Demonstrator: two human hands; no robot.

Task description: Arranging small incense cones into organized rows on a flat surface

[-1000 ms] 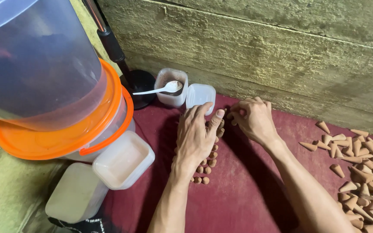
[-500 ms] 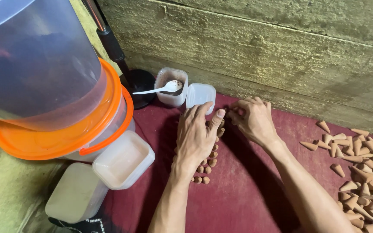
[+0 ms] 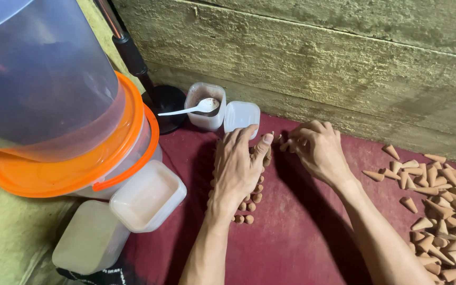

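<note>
Left hand: the left hand [image 3: 237, 164] lies palm down on the red cloth [image 3: 291, 227], fingers stretched toward the wall and loosely spread; it grips nothing that can be seen.
Right hand: the right hand [image 3: 317, 148] is curled, fingertips drawn together at the far end of the row; whether a cone sits between them cannot be told.
Standing cones: a narrow row of small brown cones [image 3: 249, 203] stands upright on the cloth, partly under the left hand and along its thumb side, running from the wrist toward the fingertips of both hands.
Gap between hands: the left thumb tip and the right fingertips are just beside each other, not clearly touching.
Loose cones: a pile of cones [image 3: 439, 211] lies on its sides, well apart to the right of the right forearm.
Small tub: a clear tub [image 3: 205, 105] with brown powder stands just beyond the left fingertips, a white spoon [image 3: 186, 110] resting across its rim.
Lid: a clear square lid [image 3: 241, 117] lies beside the tub, near the left fingertips.
Bucket stack: clear buckets with an orange rim [image 3: 69, 179] stand well left of the left forearm.
Boxes: 2 pale lidded boxes [image 3: 146, 195] lie just below the buckets.
Stand: a black round base [image 3: 164, 103] with a pole sits behind the tub, against the wall [image 3: 317, 58].
</note>
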